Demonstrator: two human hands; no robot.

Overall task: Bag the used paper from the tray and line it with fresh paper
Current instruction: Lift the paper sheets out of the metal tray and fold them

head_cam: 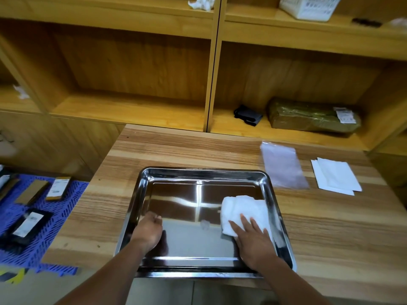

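A shiny steel tray [204, 172] sits on the wooden table at its near edge. A folded white paper towel [244, 208] lies in the tray's right half. My right hand [253, 241] lies flat on the towel's near end with straight fingers. My left hand [147, 230] is at the tray's left wall, fingers curled over the rim. A small white scrap [205, 224] lies on the tray floor between my hands. A clear plastic bag [284, 166] lies flat on the table right of the tray. Fresh white sheets [337, 177] lie further right.
Wooden shelves stand behind the table, holding a wrapped brown parcel [312, 116] and a black item [247, 115]. A blue plastic mat [39, 221] with several boxes lies low on the left. A white basket [308, 6] sits on the top shelf.
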